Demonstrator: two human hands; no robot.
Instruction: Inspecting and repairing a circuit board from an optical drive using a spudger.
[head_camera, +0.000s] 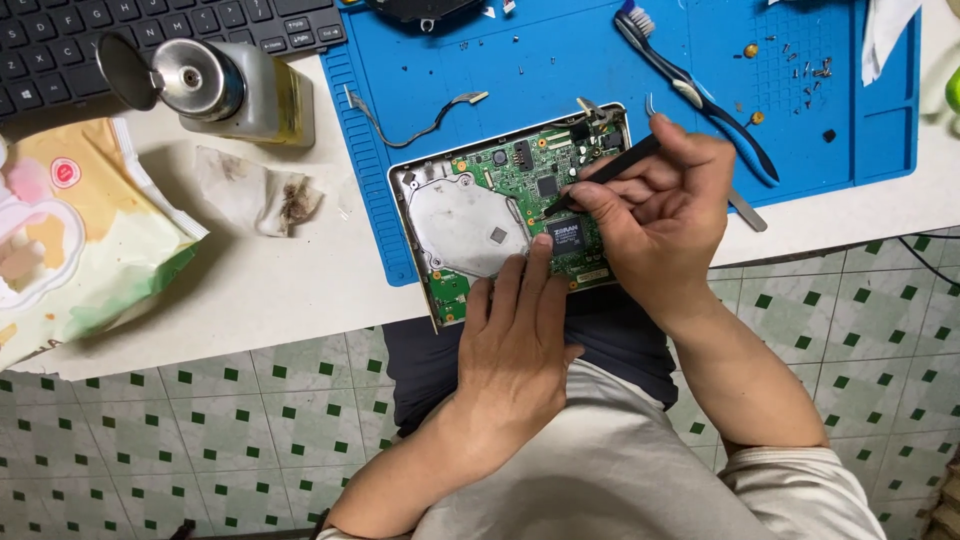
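An opened drive with a green circuit board (520, 175) and a silver metal plate (455, 225) lies at the near edge of a blue work mat (560, 60). My left hand (515, 335) rests on the drive's near edge, its fingertips touching the board beside a black chip (566, 237). Gripped like a pen in my right hand (655, 215) is a thin black tool (610, 172), whose tip touches the board near the middle.
A toothbrush (690, 90), loose screws (810, 70) and a thin cable (420, 125) lie on the mat. A metal-lidded bottle (225, 85), a dirty tissue (260, 190), a wipes packet (80, 230) and a keyboard (120, 30) sit to the left. The white table edge runs below the drive.
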